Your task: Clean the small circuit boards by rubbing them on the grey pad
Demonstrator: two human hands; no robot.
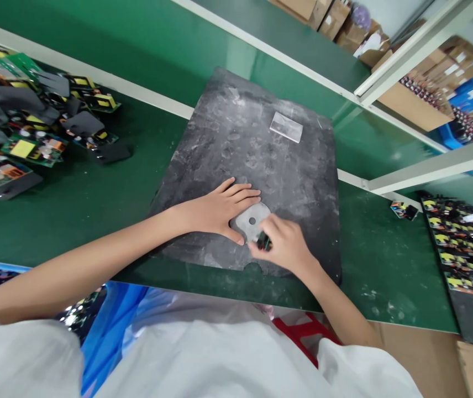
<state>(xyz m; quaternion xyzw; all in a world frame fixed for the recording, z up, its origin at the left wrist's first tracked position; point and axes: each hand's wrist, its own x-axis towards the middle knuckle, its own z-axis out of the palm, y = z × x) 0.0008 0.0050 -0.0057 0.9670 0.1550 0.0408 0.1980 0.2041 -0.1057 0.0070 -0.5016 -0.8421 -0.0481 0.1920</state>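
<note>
A round grey metal disc (242, 222) with a hole through its middle lies on a worn black mat (236, 149). My left hand (224, 209) rests flat with fingers spread, its fingertips and thumb along the disc's left edge. Over the disc's lower right edge, my right hand (280, 240) is closed around a small circuit board (263, 241). Only a dark and green bit of that board shows between the fingers, and the hand is slightly blurred.
A small flat grey block (286, 127) lies on the mat's far part. Many circuit boards (25, 121) are heaped on the green table (145, 132) at left. More boards stand in a black tray (464, 237) at right, with one loose board (404, 210) nearby. White frame posts (435, 160) rise behind.
</note>
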